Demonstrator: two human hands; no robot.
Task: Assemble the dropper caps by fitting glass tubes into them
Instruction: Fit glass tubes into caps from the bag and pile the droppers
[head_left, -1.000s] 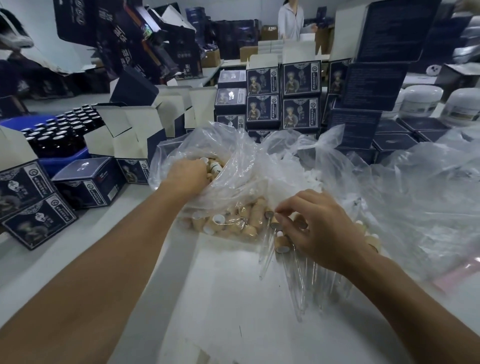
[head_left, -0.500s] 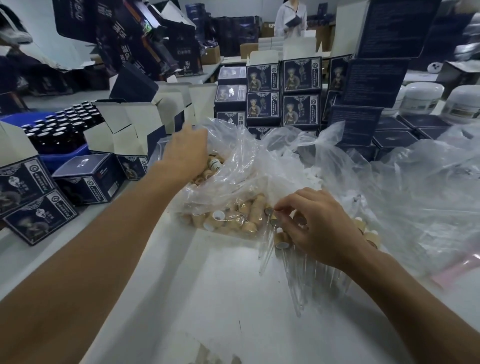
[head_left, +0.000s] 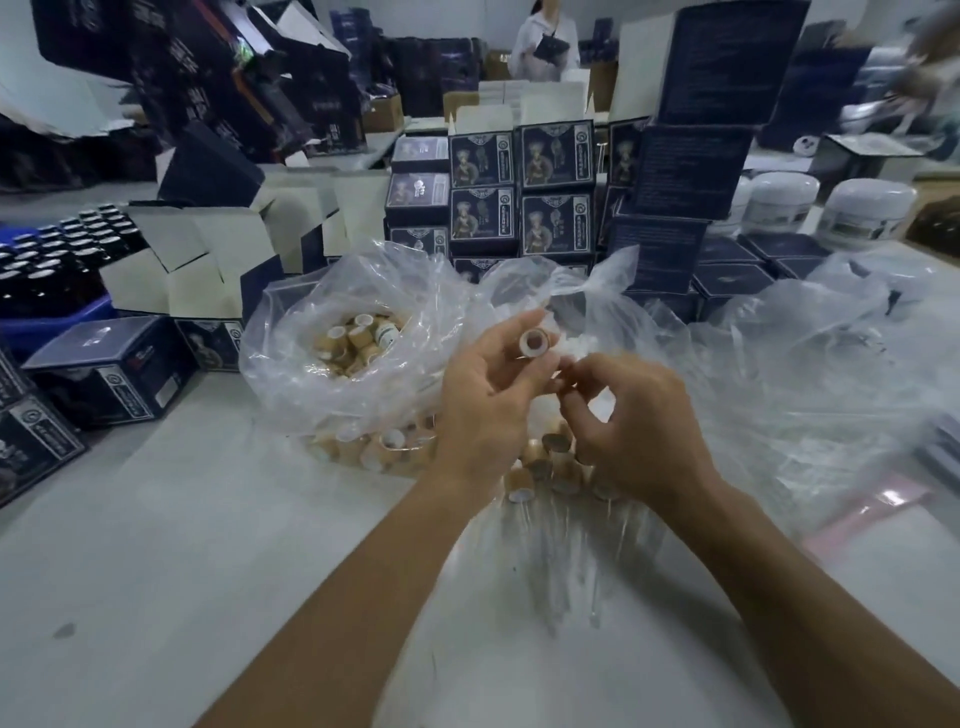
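My left hand (head_left: 485, 400) pinches a tan dropper cap (head_left: 533, 343) between thumb and fingers, its open end facing me. My right hand (head_left: 639, 421) is just right of it with fingers curled and thumb near the forefinger; whether it holds a glass tube is unclear. A clear plastic bag (head_left: 322, 374) of loose tan caps (head_left: 358, 338) lies to the left. Assembled droppers (head_left: 545, 467) lie beneath my hands, their glass tubes (head_left: 566, 561) pointing toward me on the white table (head_left: 182, 545).
Dark blue printed boxes (head_left: 519, 192) are stacked behind the bags, with open cartons (head_left: 208, 260) and dark bottles in a blue tray (head_left: 57, 270) at left. White jars (head_left: 862, 208) stand at back right. More crumpled plastic (head_left: 805, 374) covers the right side. A person stands far behind.
My left hand came out of the cap bag holding a cap and moved right to the centre. My right hand lifted off the droppers on the table and rose to meet it.
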